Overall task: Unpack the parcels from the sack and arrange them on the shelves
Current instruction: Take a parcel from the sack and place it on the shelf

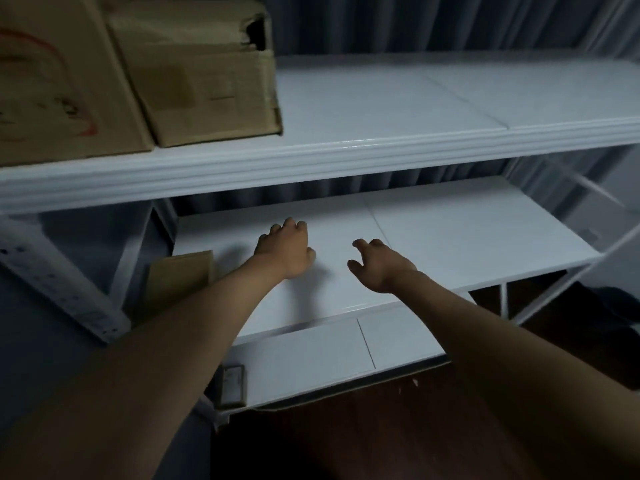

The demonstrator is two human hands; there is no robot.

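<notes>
Parcels lie left of both empty hands: a flat cardboard parcel (180, 275) on the middle shelf (450, 233) is nearest the loosely curled left hand (285, 249); the right hand (379, 263) hovers slack.

- A grey pleated curtain (398, 26) hangs behind everything, from twelve o'clock across to two o'clock.
- The floor (346, 441) is dark reddish-brown wood — at six o'clock.
- A pale wall (623, 209) shows at three o'clock.
- The light is dim and cool — bluish on the white surfaces.
</notes>
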